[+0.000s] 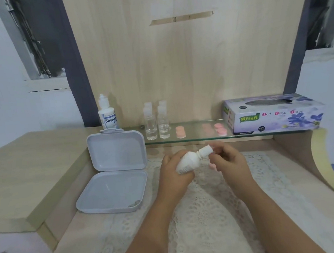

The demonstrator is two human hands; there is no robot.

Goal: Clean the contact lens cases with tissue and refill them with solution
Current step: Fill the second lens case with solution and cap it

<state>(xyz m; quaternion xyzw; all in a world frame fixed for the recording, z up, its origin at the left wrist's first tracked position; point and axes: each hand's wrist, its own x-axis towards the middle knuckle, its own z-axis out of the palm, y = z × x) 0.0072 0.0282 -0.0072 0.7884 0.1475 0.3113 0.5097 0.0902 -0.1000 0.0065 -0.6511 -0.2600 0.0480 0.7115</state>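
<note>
White bottle (186, 160), lilac (flower-printed) tissue box (271, 116).

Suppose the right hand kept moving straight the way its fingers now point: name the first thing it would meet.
The right hand points left, at the cap of the white bottle gripped by the left hand. It already seems to pinch the cap, so the bottle comes first; depth is unclear.

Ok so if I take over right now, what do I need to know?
Left hand grips a white solution bottle, tilted, tip toward the right. Right hand pinches its cap.
Something pink shows under the right hand, perhaps a case.
Two pink lens cases sit on the glass shelf, beside two clear bottles.
Tissue box stands at the shelf's right end; the grey box lies open on the left.
Whether any case is wiped or filled can't be told. Probably next: open the bottle, refill.
</note>
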